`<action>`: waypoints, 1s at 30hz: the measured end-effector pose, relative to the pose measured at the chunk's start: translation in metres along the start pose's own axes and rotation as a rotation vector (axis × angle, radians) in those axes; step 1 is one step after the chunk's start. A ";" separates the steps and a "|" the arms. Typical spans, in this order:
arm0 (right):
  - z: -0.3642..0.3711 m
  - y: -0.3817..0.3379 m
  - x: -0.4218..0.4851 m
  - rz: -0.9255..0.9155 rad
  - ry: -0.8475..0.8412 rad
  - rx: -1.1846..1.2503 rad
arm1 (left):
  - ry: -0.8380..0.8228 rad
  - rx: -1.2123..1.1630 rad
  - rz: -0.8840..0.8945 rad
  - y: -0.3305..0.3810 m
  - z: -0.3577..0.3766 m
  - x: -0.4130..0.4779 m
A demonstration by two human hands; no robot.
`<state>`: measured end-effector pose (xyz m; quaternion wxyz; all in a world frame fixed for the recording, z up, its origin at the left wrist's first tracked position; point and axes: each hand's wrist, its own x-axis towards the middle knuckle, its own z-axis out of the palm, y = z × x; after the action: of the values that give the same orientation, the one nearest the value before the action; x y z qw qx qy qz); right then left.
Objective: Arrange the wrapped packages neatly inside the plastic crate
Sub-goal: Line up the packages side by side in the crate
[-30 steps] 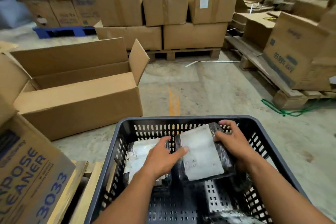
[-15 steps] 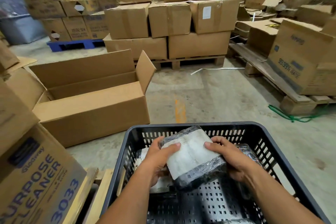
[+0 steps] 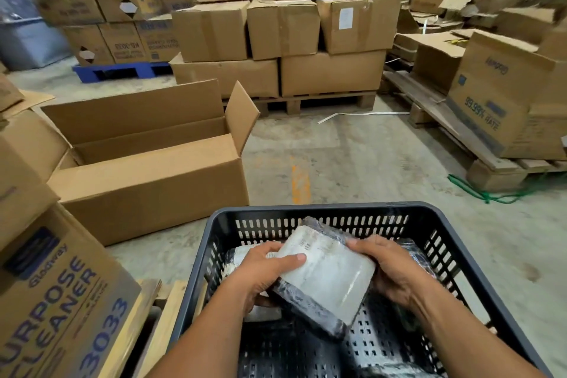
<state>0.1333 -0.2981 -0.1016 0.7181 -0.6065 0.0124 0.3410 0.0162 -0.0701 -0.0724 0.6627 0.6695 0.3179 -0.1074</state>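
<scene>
A dark grey slotted plastic crate (image 3: 313, 209) stands in front of me on the floor. Both hands hold one wrapped package (image 3: 325, 273), a black block with a white label under clear film, tilted above the crate's inside. My left hand (image 3: 264, 270) grips its left edge with the thumb on the label. My right hand (image 3: 389, 267) grips its right edge. A second wrapped package (image 3: 237, 256) lies in the crate's far left, partly hidden by my left hand. Another dark package (image 3: 414, 250) shows behind my right hand by the right wall.
An open cardboard box (image 3: 147, 169) sits left of the crate. A printed cleaner carton (image 3: 55, 294) on wooden slats stands at near left. Stacked cartons on a pallet (image 3: 285, 49) fill the back, more cartons on a pallet (image 3: 506, 95) at right. Green cord (image 3: 491, 196) lies on the floor.
Both hands have lifted the labelled package from the crate floor and tilted it. My view has shifted slightly, so the crate sits lower in the frame.
</scene>
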 end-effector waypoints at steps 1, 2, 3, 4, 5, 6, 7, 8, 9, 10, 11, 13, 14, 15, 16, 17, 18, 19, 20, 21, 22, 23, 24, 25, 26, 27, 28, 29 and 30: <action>-0.003 0.001 -0.002 0.022 -0.046 -0.069 | -0.015 -0.012 0.010 -0.005 -0.003 0.001; -0.004 0.000 -0.003 0.052 -0.106 -0.179 | -0.029 -0.031 0.029 -0.008 -0.003 0.002; -0.005 -0.002 -0.005 0.082 -0.162 -0.281 | -0.042 -0.060 0.048 -0.009 -0.003 0.003; -0.004 -0.003 -0.006 0.104 -0.203 -0.354 | -0.053 -0.090 0.070 -0.008 -0.001 0.004; -0.003 -0.004 -0.005 0.111 -0.226 -0.406 | -0.055 -0.113 0.094 -0.005 0.002 0.006; -0.001 -0.004 -0.005 0.102 -0.244 -0.438 | -0.034 -0.137 0.115 -0.003 0.005 0.008; 0.001 -0.004 -0.005 0.087 -0.252 -0.435 | 0.005 -0.167 0.133 0.000 0.008 0.009; 0.000 -0.005 -0.006 0.071 -0.246 -0.413 | 0.049 -0.192 0.141 0.002 0.009 0.011; -0.003 -0.005 -0.004 0.048 -0.223 -0.402 | 0.093 -0.188 0.147 0.003 0.010 0.012; -0.007 -0.004 -0.003 0.017 -0.196 -0.418 | 0.152 -0.132 0.156 0.002 0.010 0.013; -0.012 -0.004 -0.001 -0.010 -0.171 -0.446 | 0.235 -0.013 0.172 -0.002 0.009 0.015; -0.019 -0.003 -0.001 -0.033 -0.111 -0.477 | 0.392 0.394 0.193 -0.020 0.003 0.019; -0.021 0.000 -0.001 -0.041 -0.076 -0.507 | 0.403 0.591 0.174 -0.029 0.000 0.019; -0.021 0.004 -0.002 -0.058 -0.031 -0.558 | 0.372 0.747 0.139 -0.038 -0.003 0.020; -0.021 0.010 -0.002 -0.072 0.017 -0.608 | 0.326 0.859 0.104 -0.046 -0.004 0.021; -0.022 0.018 -0.001 -0.075 0.057 -0.626 | 0.287 0.941 0.083 -0.052 -0.005 0.022; -0.024 0.026 0.002 -0.067 0.083 -0.598 | 0.265 0.996 0.077 -0.056 -0.005 0.024; -0.024 0.036 0.005 -0.047 0.104 -0.556 | 0.257 1.030 0.081 -0.058 -0.006 0.026; -0.023 0.045 0.008 -0.019 0.117 -0.513 | 0.253 1.051 0.088 -0.060 -0.007 0.029; -0.021 0.053 0.011 0.007 0.127 -0.485 | 0.246 1.067 0.093 -0.063 -0.008 0.032; -0.018 0.061 0.014 0.027 0.138 -0.474 | 0.238 1.082 0.098 -0.066 -0.009 0.034; -0.016 0.068 0.019 0.040 0.151 -0.475 | 0.231 1.102 0.103 -0.071 -0.011 0.037; -0.014 0.074 0.023 0.051 0.158 -0.479 | 0.233 1.124 0.112 -0.075 -0.012 0.039; -0.014 0.080 0.028 0.070 0.161 -0.473 | 0.244 1.146 0.124 -0.080 -0.013 0.041; -0.013 0.086 0.031 0.095 0.163 -0.450 | 0.258 1.167 0.134 -0.083 -0.014 0.043; -0.013 0.091 0.034 0.122 0.158 -0.441 | 0.271 1.186 0.139 -0.086 -0.014 0.044; -0.014 0.097 0.036 0.152 0.162 -0.464 | 0.281 1.198 0.142 -0.088 -0.014 0.046; -0.015 0.102 0.039 0.182 0.174 -0.512 | 0.294 1.202 0.144 -0.090 -0.014 0.048; -0.016 0.106 0.042 0.208 0.189 -0.555 | 0.308 1.204 0.146 -0.090 -0.013 0.049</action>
<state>0.1181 -0.2891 -0.2156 0.4820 -0.8040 0.0474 0.3449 -0.0009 -0.0510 -0.1730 0.1216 0.9533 0.2469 -0.1245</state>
